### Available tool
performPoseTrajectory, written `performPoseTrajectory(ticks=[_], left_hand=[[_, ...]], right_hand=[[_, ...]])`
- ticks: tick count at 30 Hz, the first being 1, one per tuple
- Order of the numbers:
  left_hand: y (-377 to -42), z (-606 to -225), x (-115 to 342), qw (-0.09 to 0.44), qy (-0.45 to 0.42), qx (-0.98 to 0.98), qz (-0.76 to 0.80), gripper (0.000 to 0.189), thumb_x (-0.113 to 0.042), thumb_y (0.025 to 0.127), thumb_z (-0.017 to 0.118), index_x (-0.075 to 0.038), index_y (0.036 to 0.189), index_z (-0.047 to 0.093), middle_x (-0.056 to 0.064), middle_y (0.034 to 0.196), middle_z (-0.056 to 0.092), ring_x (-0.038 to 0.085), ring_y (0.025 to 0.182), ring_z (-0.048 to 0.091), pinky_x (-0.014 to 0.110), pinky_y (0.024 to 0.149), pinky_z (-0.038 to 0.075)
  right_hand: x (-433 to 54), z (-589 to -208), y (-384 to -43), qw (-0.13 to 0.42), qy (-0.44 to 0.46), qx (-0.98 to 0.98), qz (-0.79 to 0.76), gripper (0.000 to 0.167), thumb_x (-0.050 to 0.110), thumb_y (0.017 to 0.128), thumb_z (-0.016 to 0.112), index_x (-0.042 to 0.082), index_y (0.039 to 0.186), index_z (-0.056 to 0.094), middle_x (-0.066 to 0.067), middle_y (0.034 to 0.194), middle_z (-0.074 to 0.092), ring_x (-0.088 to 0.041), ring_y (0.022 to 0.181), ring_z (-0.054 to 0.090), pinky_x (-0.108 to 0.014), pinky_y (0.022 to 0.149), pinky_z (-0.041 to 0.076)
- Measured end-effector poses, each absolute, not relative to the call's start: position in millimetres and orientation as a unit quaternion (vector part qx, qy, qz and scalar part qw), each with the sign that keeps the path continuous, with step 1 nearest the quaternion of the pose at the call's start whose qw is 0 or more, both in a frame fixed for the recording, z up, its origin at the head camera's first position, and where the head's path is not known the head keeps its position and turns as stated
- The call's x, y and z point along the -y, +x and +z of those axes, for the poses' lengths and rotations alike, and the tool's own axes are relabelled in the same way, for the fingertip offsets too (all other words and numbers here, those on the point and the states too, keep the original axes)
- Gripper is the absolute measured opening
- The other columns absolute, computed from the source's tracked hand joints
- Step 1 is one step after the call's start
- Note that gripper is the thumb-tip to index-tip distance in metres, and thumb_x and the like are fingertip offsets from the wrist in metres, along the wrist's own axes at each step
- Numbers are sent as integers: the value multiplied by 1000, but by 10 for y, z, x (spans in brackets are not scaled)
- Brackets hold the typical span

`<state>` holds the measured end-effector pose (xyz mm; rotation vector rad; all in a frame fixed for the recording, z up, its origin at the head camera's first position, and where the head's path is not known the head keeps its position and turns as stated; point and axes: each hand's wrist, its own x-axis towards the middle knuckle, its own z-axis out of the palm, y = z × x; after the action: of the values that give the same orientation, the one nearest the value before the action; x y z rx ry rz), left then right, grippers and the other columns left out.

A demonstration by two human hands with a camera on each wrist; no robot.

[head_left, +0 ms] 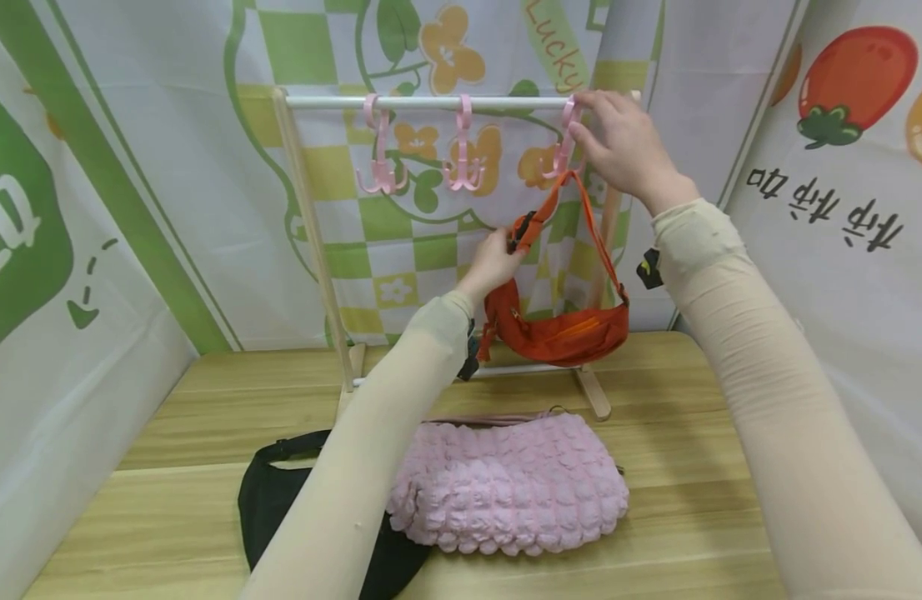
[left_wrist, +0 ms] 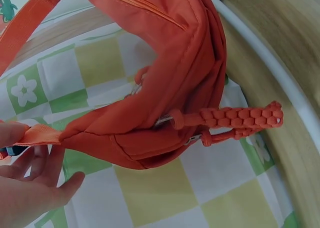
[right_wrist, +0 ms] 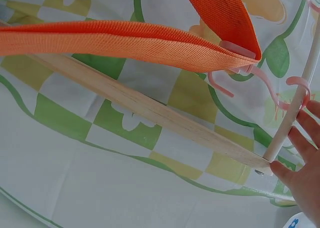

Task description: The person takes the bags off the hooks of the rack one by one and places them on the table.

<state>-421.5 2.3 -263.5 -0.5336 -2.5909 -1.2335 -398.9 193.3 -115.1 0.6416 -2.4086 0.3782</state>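
An orange waist bag (head_left: 573, 335) hangs by its strap (right_wrist: 150, 43) from the rightmost pink hook (head_left: 562, 157) on the rack. My left hand (head_left: 494, 262) holds the strap's left side beside a black buckle (head_left: 523, 230); in the left wrist view, thumb and fingers pinch the webbing at the bag's narrow end. A braided orange zipper pull (left_wrist: 235, 118) sticks out from the bag. Up at the rack's white bar (right_wrist: 292, 110), my right hand (head_left: 629, 148) has its fingers extended, their tips right at the bar and the hook's upper loop.
Two more pink hooks, one at the left (head_left: 382, 154) and one in the middle (head_left: 464, 150), hang on the bar. In front of the wooden rack (head_left: 311, 225), a pink puffy bag (head_left: 513, 487) lies on the table (head_left: 686, 500), partly over a black bag (head_left: 269, 500).
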Motion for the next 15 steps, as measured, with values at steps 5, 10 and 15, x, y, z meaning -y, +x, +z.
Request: performPoseTrajectory(ticks=[5, 10, 15], left_hand=[[-4214, -2636, -3, 114, -180, 882, -421, 30, -16, 93, 54, 0, 119, 56, 16, 109, 64, 22, 87, 56, 31, 76, 48], [-4206, -2617, -6, 118, -172, 880, -428, 32, -14, 92, 54, -3, 121, 56, 14, 109, 64, 22, 87, 56, 30, 75, 46], [-4179, -2598, -13, 125, -166, 879, -430, 29, -15, 91, 54, -4, 118, 57, 13, 105, 65, 23, 85, 56, 31, 73, 46]], right_hand=[[-1931, -1151, -3983, 304, 242, 911, 142, 53, 39, 101, 38, 11, 146, 35, -8, 151, 35, -26, 141, 30, -42, 119, 18], [-1922, -1151, -3975, 297, 237, 914, 144, 53, 40, 101, 38, 12, 147, 33, -8, 152, 34, -26, 141, 29, -43, 119, 18], [-1916, -1145, -3961, 294, 234, 916, 144, 54, 40, 101, 37, 12, 147, 33, -8, 152, 33, -26, 141, 29, -44, 119, 18]])
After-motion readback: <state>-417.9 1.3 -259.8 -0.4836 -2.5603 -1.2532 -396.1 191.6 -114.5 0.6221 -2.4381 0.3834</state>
